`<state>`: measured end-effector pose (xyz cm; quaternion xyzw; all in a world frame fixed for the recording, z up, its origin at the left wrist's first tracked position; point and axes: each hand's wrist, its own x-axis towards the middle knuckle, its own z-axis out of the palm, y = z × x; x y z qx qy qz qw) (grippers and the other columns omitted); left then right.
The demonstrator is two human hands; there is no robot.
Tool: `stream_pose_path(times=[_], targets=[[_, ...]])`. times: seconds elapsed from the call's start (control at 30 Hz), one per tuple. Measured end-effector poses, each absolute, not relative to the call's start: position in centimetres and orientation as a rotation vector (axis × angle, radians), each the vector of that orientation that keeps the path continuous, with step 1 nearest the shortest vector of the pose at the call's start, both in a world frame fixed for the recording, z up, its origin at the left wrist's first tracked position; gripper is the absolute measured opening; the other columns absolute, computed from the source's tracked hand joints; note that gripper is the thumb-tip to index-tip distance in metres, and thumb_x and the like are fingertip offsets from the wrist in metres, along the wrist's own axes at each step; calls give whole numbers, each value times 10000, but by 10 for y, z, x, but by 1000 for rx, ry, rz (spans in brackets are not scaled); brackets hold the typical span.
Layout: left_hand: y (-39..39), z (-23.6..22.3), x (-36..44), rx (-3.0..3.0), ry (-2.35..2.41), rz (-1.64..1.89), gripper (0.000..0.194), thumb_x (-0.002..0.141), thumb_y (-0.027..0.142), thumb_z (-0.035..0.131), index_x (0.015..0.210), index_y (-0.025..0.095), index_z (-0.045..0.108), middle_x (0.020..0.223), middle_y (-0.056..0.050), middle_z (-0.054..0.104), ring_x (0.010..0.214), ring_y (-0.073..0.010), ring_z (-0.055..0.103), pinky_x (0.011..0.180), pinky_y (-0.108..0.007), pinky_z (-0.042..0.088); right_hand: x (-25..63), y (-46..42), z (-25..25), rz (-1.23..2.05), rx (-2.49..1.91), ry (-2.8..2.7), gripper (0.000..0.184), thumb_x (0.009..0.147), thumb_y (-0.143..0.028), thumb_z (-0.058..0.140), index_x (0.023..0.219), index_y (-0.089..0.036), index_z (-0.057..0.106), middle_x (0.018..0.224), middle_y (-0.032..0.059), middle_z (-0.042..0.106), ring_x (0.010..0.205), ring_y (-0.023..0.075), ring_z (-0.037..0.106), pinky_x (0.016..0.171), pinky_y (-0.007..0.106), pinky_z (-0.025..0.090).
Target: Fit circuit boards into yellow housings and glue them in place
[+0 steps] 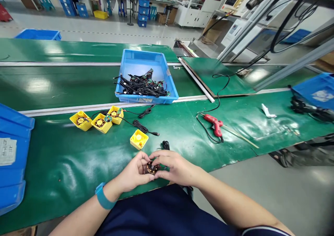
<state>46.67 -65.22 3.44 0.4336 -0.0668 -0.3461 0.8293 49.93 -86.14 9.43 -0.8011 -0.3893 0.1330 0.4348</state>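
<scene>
Close to the table's front edge, my left hand [136,171] and my right hand [173,165] are both closed around a small round motor coil [151,167] with copper windings. Fingers of both hands grip its rim, and part of it is hidden under them. A coiled black cable [165,145] lies just beyond my right hand. Further out, a yellow square housing [139,139] sits by itself on the green mat. To its left stand several more yellow housings [101,123] with copper coils inside; small green circuit boards and black cables [141,126] are attached.
A blue bin [146,99] with a heap of black cables and circuit boards stands ahead. On the right lies a red glue gun [214,125] with its cord and a glue stick. Large blue bins flank the bench at left [13,180] and right [317,89].
</scene>
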Motion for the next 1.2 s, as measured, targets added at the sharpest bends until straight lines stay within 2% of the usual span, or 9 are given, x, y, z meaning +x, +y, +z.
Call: stream_pose_path(times=[0.17, 0.33, 0.43, 0.53, 0.6, 0.67, 0.8, 0.93, 1.2], targets=[[-650, 36, 449, 1096, -18, -643, 475, 755, 359, 852, 1000, 230, 467, 914, -3, 667, 794, -131, 656, 718, -265, 523, 491, -864, 87, 320, -1932, -874, 84, 880, -214, 764, 896, -201, 683, 1182, 98, 720, 1062, 201, 707, 937, 340, 574], [-606, 53, 467, 1832, -41, -245, 354, 788, 412, 796, 1021, 220, 612, 913, -38, 700, 671, -142, 631, 637, -306, 545, 493, -867, 74, 281, -2017, -770, 131, 890, -201, 749, 816, -202, 641, 1166, 84, 733, 1065, 210, 710, 931, 350, 561], [-589, 68, 506, 2102, -241, 32, 646, 696, 331, 856, 1279, 251, 592, 1288, -101, 663, 1095, -263, 670, 957, -434, 561, 498, -861, 71, 284, -2276, -762, 121, 896, -144, 721, 823, -184, 633, 1180, 110, 724, 1063, 237, 694, 930, 383, 530], [-592, 69, 539, 2066, -443, -175, 890, 730, 260, 805, 1519, 282, 396, 1571, -109, 466, 1422, -306, 482, 1167, -466, 430, 503, -851, 74, 301, -2528, -847, 61, 937, -155, 672, 876, -157, 664, 1101, 134, 731, 1005, 260, 674, 929, 438, 476], [-600, 58, 547, 1979, -435, -294, 872, 764, 249, 775, 1534, 271, 366, 1527, -111, 519, 1405, -286, 507, 1175, -449, 421, 505, -847, 75, 288, -2590, -927, 56, 948, -210, 680, 940, -155, 687, 1093, 134, 728, 994, 268, 652, 942, 476, 443], [-609, 43, 545, 1950, -323, -229, 774, 755, 274, 795, 1448, 241, 454, 1417, -116, 603, 1298, -279, 594, 1130, -450, 463, 505, -848, 73, 262, -2587, -983, 113, 916, -243, 730, 989, -165, 695, 1154, 132, 716, 1034, 286, 630, 953, 497, 432], [-619, 19, 529, 2031, -126, 54, 690, 659, 316, 877, 1260, 219, 551, 1281, -101, 642, 1171, -288, 644, 1058, -460, 503, 505, -858, 59, 216, -2462, -940, 74, 903, -144, 705, 967, -178, 689, 1191, 113, 705, 1059, 255, 650, 933, 424, 494], [-620, 14, 520, 2034, -170, 30, 635, 719, 276, 831, 1275, 225, 528, 1270, -85, 666, 1189, -272, 641, 1050, -426, 501, 507, -863, 56, 51, -2264, -747, 21, 915, -186, 682, 918, -203, 670, 1125, 92, 699, 1004, 206, 688, 887, 345, 557], [-621, 9, 517, 2086, -205, 127, 582, 745, 293, 826, 1256, 233, 554, 1198, -77, 696, 1108, -274, 664, 949, -418, 534, 506, -853, 68, -91, -2159, -639, 44, 910, -260, 717, 922, -222, 700, 1068, 90, 717, 982, 219, 716, 887, 370, 586]])
